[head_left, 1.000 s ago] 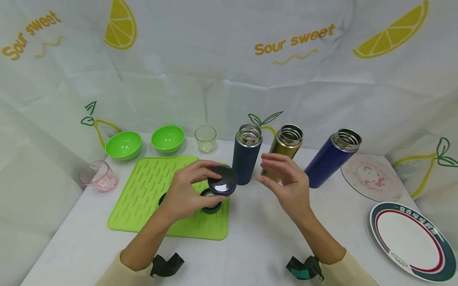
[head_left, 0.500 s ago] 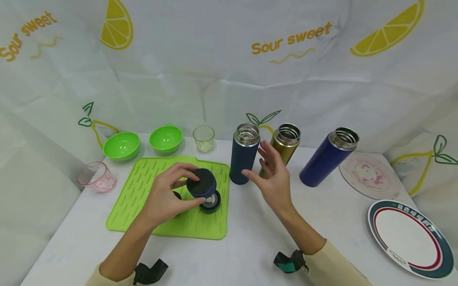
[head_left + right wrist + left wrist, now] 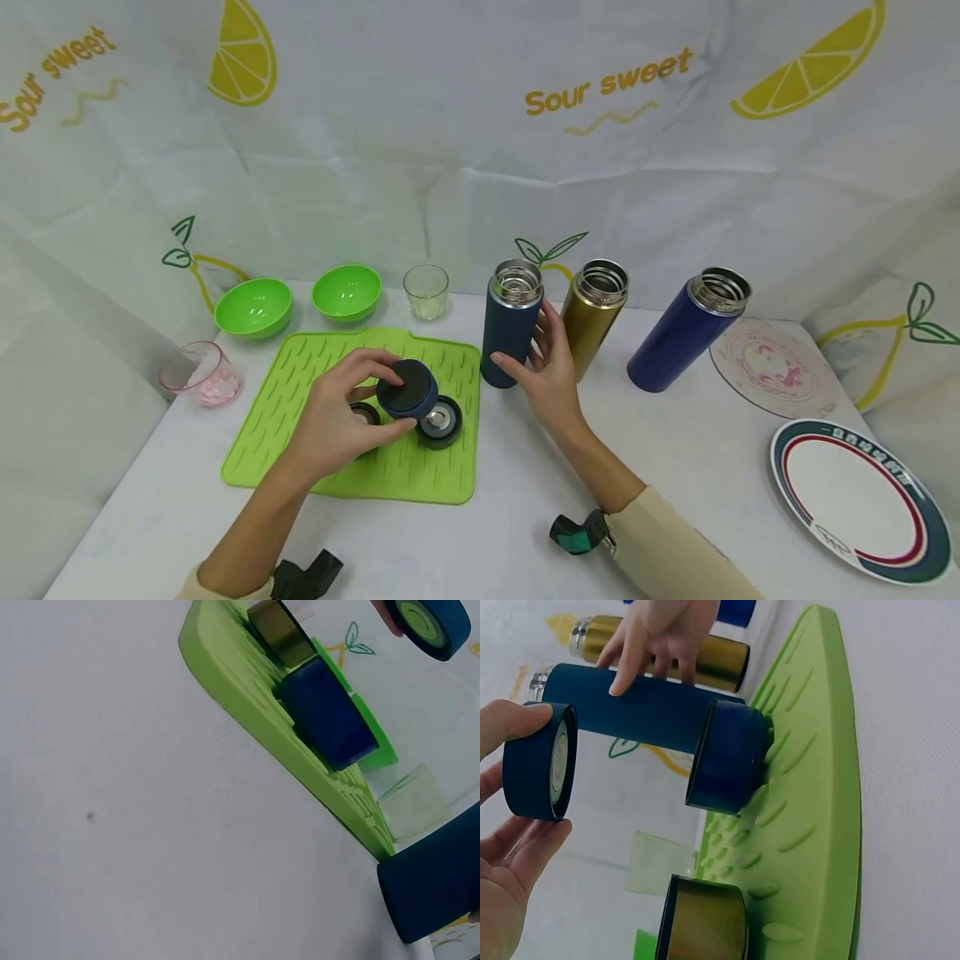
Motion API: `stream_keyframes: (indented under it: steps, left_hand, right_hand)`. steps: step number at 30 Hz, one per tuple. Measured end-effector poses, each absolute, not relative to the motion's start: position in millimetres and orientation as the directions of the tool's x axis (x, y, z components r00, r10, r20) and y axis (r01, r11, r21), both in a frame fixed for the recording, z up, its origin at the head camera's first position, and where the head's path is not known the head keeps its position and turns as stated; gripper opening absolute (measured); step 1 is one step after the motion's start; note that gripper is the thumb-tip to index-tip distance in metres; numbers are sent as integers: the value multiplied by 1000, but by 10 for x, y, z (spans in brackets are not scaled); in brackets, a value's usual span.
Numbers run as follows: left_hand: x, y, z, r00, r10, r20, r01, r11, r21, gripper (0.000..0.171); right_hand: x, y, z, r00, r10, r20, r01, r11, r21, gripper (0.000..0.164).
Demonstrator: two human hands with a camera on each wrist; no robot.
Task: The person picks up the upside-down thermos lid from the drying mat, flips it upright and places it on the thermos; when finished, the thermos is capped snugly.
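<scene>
While the left hand (image 3: 333,421) is pinching a dark-blue lid (image 3: 406,389) above the green mat (image 3: 292,379), I am observing the right hand (image 3: 551,375) bracketing the upright teal-blue bottle (image 3: 510,327), thumb in front; whether it is gripping, I cannot tell.

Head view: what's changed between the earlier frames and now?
The left hand, holding the round dark-blue lid throughout, carried it left above the light-green ridged mat. The right hand moved left and now wraps the dark-teal cylindrical metal bottle, thumb at its front. That bottle, the mat and the clear glass cup stayed put.
</scene>
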State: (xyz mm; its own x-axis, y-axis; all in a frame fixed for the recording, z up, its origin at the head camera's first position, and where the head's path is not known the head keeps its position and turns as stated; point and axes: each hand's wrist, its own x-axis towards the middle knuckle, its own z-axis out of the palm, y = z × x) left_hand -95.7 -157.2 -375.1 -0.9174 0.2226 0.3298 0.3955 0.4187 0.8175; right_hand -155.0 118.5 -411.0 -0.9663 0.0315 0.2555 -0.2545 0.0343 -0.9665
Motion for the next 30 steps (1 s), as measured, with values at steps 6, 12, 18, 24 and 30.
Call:
stream_keyframes:
  steps: [6, 12, 18, 24, 30]
  left_hand:
    - [-969, -1565, -3760, -919, 221, 326, 391, 419, 819, 40]
    - [-986, -1549, -3759, -917, 225, 331, 396, 404, 824, 41]
    - [-1023, -1532, -3738, -913, 236, 333, 405, 415, 815, 40]
    - [-1088, -1551, -3648, -899, 220, 378, 437, 449, 779, 40]
    - [-1188, -1550, -3489, -885, 192, 425, 464, 444, 766, 41]
  right_hand:
    - [-1574, 1168, -4168, -962, 51, 266, -259, 115, -959, 99]
    - [-1589, 1188, -4178, -955, 63, 290, -279, 142, -950, 99]
    - [-1591, 1196, -4148, -953, 57, 297, -282, 180, -942, 99]
    - [-1563, 1204, -4074, -959, -31, 283, -281, 254, -925, 98]
    - [-1566, 1236, -4035, -941, -135, 310, -337, 311, -889, 96]
